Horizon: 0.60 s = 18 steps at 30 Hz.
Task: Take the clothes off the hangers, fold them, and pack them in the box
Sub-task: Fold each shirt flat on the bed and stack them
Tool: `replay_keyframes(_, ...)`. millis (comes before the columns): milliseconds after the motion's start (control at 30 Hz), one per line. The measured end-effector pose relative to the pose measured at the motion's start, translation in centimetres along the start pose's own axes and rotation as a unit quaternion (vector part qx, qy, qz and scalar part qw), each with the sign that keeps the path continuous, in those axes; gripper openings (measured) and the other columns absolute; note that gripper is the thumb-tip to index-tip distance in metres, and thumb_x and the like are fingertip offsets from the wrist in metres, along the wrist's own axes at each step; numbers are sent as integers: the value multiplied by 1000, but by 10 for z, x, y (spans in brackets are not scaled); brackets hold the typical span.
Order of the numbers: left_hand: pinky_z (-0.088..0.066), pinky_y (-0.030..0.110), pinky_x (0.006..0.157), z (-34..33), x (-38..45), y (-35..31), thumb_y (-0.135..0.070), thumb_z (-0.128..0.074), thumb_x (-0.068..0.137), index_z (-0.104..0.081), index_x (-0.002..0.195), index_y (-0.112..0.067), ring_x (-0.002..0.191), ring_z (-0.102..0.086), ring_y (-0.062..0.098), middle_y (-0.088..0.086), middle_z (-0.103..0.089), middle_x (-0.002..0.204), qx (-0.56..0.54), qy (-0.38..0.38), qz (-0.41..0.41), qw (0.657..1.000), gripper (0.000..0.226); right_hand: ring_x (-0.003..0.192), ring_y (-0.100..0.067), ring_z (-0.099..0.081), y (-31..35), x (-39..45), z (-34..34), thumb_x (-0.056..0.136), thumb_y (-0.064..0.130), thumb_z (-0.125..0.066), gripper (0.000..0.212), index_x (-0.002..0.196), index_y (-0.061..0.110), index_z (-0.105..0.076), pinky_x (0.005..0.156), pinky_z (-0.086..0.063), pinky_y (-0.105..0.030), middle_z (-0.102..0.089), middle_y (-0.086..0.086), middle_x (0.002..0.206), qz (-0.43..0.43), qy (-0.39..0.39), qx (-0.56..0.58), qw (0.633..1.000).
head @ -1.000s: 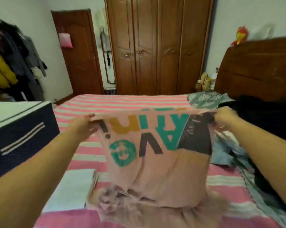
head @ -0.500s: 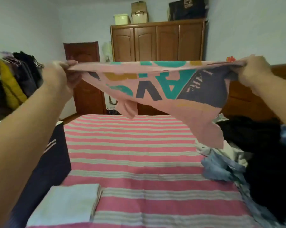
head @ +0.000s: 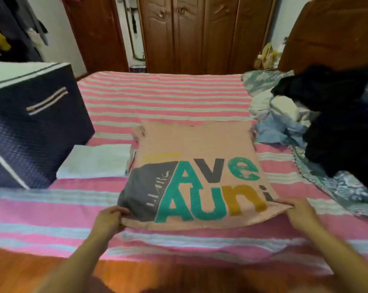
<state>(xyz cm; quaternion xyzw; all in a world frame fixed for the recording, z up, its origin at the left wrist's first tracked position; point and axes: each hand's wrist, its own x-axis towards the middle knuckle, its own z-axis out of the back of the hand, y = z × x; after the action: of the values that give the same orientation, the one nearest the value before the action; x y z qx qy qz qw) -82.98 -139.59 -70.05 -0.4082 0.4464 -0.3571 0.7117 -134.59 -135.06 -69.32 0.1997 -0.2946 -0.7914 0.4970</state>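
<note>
Pink T-shirt [head: 197,144]: lies spread flat on the bed, print side up, collar end toward the far side; large teal, grey and mustard letters and a dark grey patch cover its near half. Its near edge is lifted slightly off the cover.
Left hand [head: 110,218]: at the shirt's near left corner; fingers curled over the edge, pinching the cloth.
Right hand [head: 296,212]: at the shirt's near right corner; thumb and fingers closed on the edge, pinching the cloth.
Bed [head: 162,98]: covered in a pink-and-pale striped sheet; bears the shirt, the box and the other clothing.
Box [head: 33,123]: dark navy fabric storage box with a striped handle on its side, standing on the bed's left side, well apart from the shirt. Its inside cannot be seen.
Folded white garment [head: 96,161]: neat flat stack on the bed, just beside the box and touching the shirt's left edge.
Unfolded clothes pile [head: 337,115]: black, pale blue and white items heaped on the bed's right side, just beside the shirt's far right corner.
Wardrobe [head: 204,32]: brown wooden doors beyond the bed's far end.
Hanging clothes [head: 7,28]: dark and yellow garments at the upper left, blurred.
</note>
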Motion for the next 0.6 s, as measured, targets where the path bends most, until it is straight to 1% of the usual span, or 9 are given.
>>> replay_keyframes(67, -59, 35, 66, 0, 1, 18, 15, -47, 93, -71, 85, -8, 82, -65, 34, 20, -71, 98, 34, 7, 2, 999, 34, 93, -26, -64, -9, -13, -13, 88, -8, -58, 38, 90, 24, -79, 76, -51, -34, -75, -9, 106, -114, 8, 84, 990)
replay_keyframes(133, -57, 38, 71, 5, -2, 26, 12, -47, 95, -69, 92, -5, 88, -64, 33, 15, -68, 101, 7, -6, 32, 999, 28, 84, -28, -64, -18, -19, -18, 86, -18, -45, 44, 96, 11, -76, 67, -58, -32, -72, -17, 101, -207, 18, 232, 950)
replay_keyframes(200, -58, 37, 68, 12, -7, 29, 11, -41, 96, -69, 94, -1, 93, -61, 36, 17, -64, 104, -23, -31, 46, 998, 30, 90, -32, -63, -17, -23, -13, 81, -20, -38, 46, 113, -2, -66, 61, -60, -29, -67, -23, 104, -275, 71, 372, 884)
replay_keyframes(233, -60, 35, 63, 15, -10, 26, 13, -41, 96, -69, 93, 0, 92, -61, 36, 17, -64, 103, -23, -34, 37, 998, 31, 96, -33, -63, -15, -26, -9, 83, -16, -42, 40, 115, -3, -63, 67, -61, -33, -66, -24, 109, -297, 90, 432, 847)
replay_keyframes(300, -61, 25, 53, 21, -19, 21, 17, -42, 94, -67, 92, 3, 83, -62, 31, 16, -64, 95, -9, -39, 12, 999, 29, 95, -29, -63, -5, -35, 1, 93, -4, -50, 20, 108, 0, -63, 74, -61, -39, -67, -17, 104, -308, 106, 477, 816)
replay_keyframes(400, -60, 24, 52, 29, -26, 17, 17, -43, 93, -68, 86, 6, 77, -64, 32, 18, -65, 88, 39, -40, -3, 998, 28, 75, -20, -57, -11, -38, 8, 94, -14, -47, 27, 94, 7, -64, 54, -57, -31, -62, -11, 86, -272, 59, 335, 900)
replay_keyframes(433, -60, 26, 52, 32, -28, 18, 16, -44, 93, -68, 84, 6, 74, -65, 32, 19, -66, 87, 84, -36, -8, 996, 28, 73, -21, -56, -18, -37, 8, 90, -18, -49, 29, 92, 5, -66, 53, -54, -31, -62, -12, 86, -258, 36, 277, 925)
replay_keyframes(533, -57, 33, 58, 35, -22, 29, 16, -52, 87, -70, 79, -2, 65, -67, 28, 20, -71, 83, 254, -13, -19, 967, 27, 79, -28, -58, -32, -43, 4, 83, -20, -57, 29, 88, 3, -74, 71, -49, -35, -68, -12, 86, -237, 48, 116, 964)
replay_keyframes(600, -55, 34, 67, 34, -19, 33, 5, -56, 89, -70, 88, -8, 70, -65, 24, 15, -74, 91, 398, 34, -26, 917, 19, 82, -28, -60, -30, -50, 1, 82, -18, -57, 33, 79, 10, -74, 75, -48, -34, -68, -8, 82, -216, 102, -1, 971)
